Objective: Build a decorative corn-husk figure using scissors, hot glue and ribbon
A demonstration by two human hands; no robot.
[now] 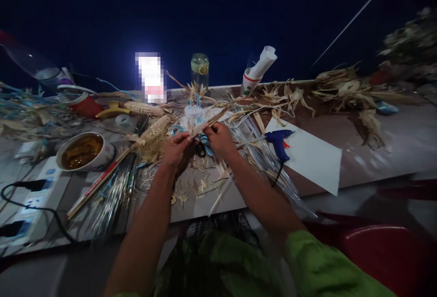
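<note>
Near the middle of the table, my left hand (178,148) and my right hand (219,140) meet over a pale dried corn husk (213,118). The fingers of both hands are pinched on it, the left at its lower end, the right just beside. The long husk strip slants up and to the right from the fingers. Right behind the hands stands a small white container (193,113) with blue ties. Scissors (200,150) with dark handles seem to lie under the hands, partly hidden. Husk scraps (201,183) are scattered in front.
Left are a bowl of brown liquid (83,150), a power strip (36,201), corn cobs (145,109) and bundled wires (114,201). Right lie a blue glue gun (279,143), white paper (317,163) and more husks (344,90). A jar (200,70) and a paper-filled cup (251,82) stand behind.
</note>
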